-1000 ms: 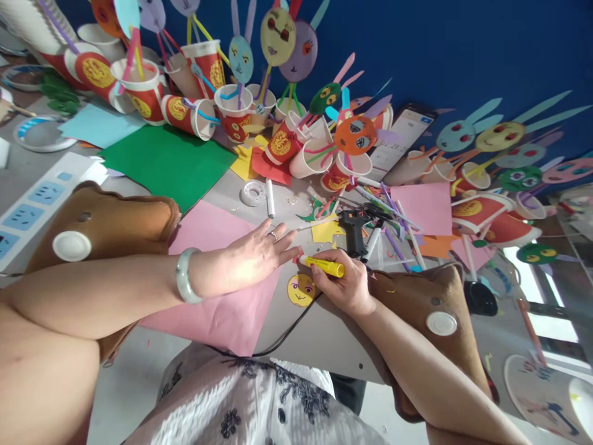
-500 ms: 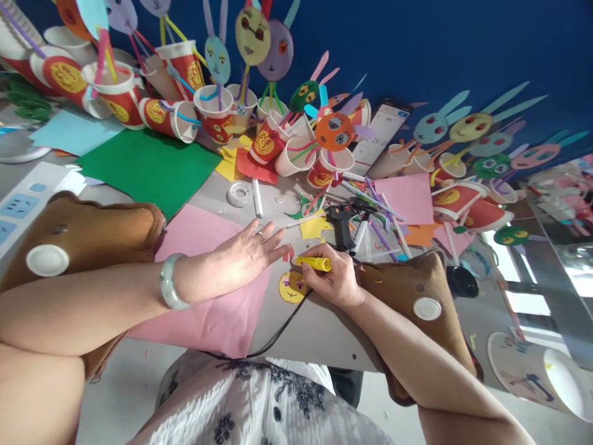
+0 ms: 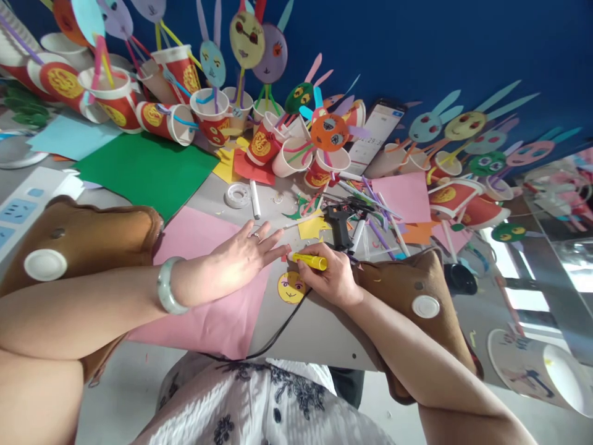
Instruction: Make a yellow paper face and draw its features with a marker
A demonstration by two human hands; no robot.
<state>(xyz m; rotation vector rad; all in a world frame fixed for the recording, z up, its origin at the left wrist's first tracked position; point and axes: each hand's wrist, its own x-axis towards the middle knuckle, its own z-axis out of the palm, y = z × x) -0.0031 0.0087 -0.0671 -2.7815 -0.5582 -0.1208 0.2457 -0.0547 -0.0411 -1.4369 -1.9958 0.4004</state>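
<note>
My right hand (image 3: 334,275) grips a yellow marker (image 3: 312,261) in a pinch, its tip pointing left at a small red piece of paper (image 3: 284,255) on the table. Just below the marker lies a yellow paper disc (image 3: 290,289) with a drawn face. My left hand (image 3: 238,258) is flat with its fingers spread, partly over a large pink sheet (image 3: 217,321). One of its fingertips reaches the red piece and partly hides it. Whether the marker tip touches the paper I cannot tell.
A black glue gun (image 3: 340,225) lies beyond my right hand, its cable running toward the front edge. Brown cushions (image 3: 407,309) lie under both forearms. Red paper cups (image 3: 264,139) with paper faces line the back, by a phone (image 3: 382,133). Tape (image 3: 238,195) and a green sheet (image 3: 148,167) lie left.
The marker tip has moved slightly left and up, closer to the red piece and my left fingertip. My left hand keeps its spread pose. The whole view has shifted a little.
</note>
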